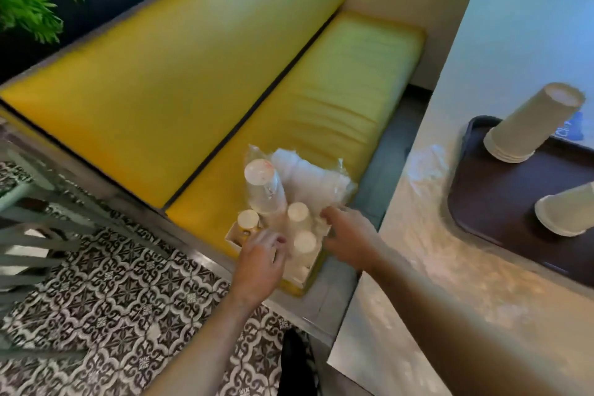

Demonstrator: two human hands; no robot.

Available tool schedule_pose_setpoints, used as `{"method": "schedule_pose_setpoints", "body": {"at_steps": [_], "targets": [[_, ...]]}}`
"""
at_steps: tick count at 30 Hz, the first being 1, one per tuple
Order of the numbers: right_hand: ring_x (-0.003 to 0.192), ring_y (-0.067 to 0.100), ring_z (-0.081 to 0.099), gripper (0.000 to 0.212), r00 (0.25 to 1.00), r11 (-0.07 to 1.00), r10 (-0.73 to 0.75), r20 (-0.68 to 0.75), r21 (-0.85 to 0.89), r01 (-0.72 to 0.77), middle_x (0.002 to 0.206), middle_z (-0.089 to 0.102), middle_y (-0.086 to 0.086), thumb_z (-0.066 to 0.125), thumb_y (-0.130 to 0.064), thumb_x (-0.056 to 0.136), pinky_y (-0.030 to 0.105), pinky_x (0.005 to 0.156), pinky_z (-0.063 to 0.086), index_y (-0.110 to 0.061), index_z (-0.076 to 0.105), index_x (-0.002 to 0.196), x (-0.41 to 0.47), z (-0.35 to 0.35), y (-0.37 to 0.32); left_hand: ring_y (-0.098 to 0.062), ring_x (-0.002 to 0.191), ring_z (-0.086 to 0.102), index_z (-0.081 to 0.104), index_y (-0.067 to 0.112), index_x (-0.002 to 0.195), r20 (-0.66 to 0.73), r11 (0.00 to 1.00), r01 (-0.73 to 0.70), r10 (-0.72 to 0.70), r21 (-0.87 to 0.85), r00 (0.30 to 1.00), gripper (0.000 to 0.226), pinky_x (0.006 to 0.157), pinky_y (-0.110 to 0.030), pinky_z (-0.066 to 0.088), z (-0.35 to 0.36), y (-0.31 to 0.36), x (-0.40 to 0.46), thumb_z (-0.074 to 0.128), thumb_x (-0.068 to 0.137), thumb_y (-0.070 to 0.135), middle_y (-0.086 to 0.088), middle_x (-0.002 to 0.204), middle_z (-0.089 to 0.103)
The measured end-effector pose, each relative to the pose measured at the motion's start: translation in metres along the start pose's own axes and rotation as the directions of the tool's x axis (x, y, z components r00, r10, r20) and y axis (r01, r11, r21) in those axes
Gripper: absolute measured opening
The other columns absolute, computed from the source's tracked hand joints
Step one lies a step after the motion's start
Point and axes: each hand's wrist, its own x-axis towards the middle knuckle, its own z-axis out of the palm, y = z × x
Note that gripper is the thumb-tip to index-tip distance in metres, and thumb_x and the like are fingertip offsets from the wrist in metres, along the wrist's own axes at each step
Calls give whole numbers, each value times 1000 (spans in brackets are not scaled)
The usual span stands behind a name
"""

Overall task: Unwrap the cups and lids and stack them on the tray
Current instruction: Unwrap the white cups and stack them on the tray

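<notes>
On the near end of the long yellow padded bench (337, 100) stands a shallow white cardboard box (232, 232) filled with plastic-wrapped stacks of pale paper cups (303, 243), all upside down. A taller wrapped stack of clear plastic cups (264, 185) rises at the far left of the box, and a wrapped bundle of translucent white lids (310, 175) leans behind it, to the far right.

The left hand (261, 262) reaches down over the near left part of the box, with its fingers spread and only lightly bent; they touch the wrapping, and I cannot tell if they pinch it. The right hand (348, 235) is at the right side of the box, with its fingers curled on the clear wrapping beside a cup stack.

To the right, on the pale stone-look table (434, 267), lies a dark brown plastic tray (501, 202). On it stand two unwrapped stacks of beige paper cups, upside down, one far (530, 122) and one near at the right edge (565, 212). A crumpled clear wrapper (429, 164) lies on the table just left of the tray. The floor (112, 283) has black and white patterned tiles.
</notes>
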Motion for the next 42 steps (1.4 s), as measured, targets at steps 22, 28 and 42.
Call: {"method": "schedule_pose_setpoints", "body": {"at_steps": [22,28,42], "targets": [[76,24,56,19,931,908,345,121,-293,-298,69,56,-7,60,-13,75,58,112,22,-24,47,84,109,133,-5,-16,91,62,78,34,91,230,941,-230,174,248,958,7,112,-34,27,72,-114,14,72,90,35,11,84,68],[72,21,58,9,963,943,243,115,-259,-207,68,63,-2,57,-16,69,49,99,26,-22,52,73,103,104,-9,-11,121,53,68,28,125,264,961,-144,79,237,961,30,123,-32,14,59,-103,22,49,104,37,9,120,68],[92,15,62,45,934,898,303,187,272,-346,90,67,-9,89,-45,60,43,88,49,-27,64,93,53,45,-5,-11,86,60,59,26,112,347,854,424,-316,-301,883,23,74,-31,50,34,-59,35,41,108,39,8,93,63]]}}
